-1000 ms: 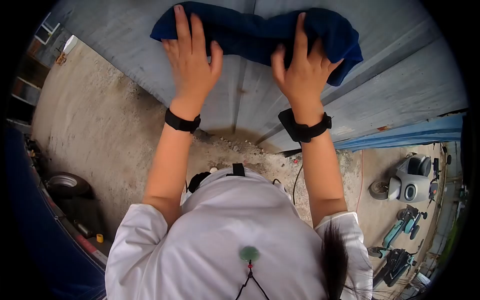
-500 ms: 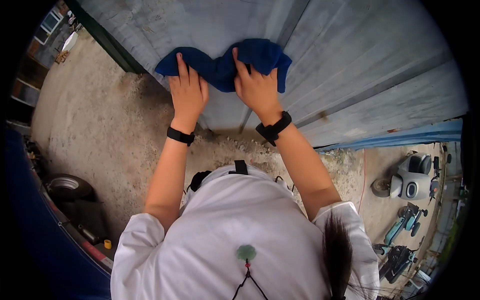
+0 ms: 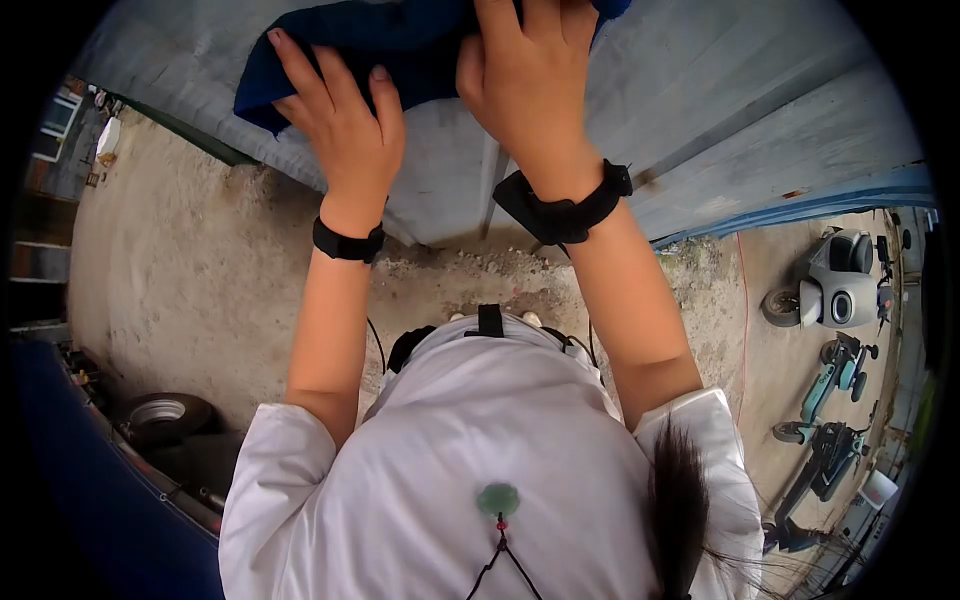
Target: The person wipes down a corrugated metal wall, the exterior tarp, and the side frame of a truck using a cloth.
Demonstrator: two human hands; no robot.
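Observation:
A dark blue cloth (image 3: 420, 45) lies against a grey panel (image 3: 690, 80), its right part cut off by the top of the view. On the cloth's left part, my left hand (image 3: 345, 125) rests open with fingers spread, pressing it to the panel. My right hand (image 3: 530, 90) is on the cloth's right part with its visible fingers stretched and apart; their tips run past the top edge. Black bands circle both wrists: a left band (image 3: 347, 241) and a bulkier right band (image 3: 570, 208).
Rough concrete ground (image 3: 180, 270) lies below the panel. A tyre (image 3: 165, 418) is at the left by a blue sheet (image 3: 60, 470). At the right stand a grey scooter (image 3: 840, 280) and a teal scooter (image 3: 830, 375). A blue edge (image 3: 790, 208) runs along the panel's right end.
Both hands and the cloth have moved up in the view along the panel, and the hands look larger. My left hand's fingers are spread wider. The ground and scooters have shifted slightly.

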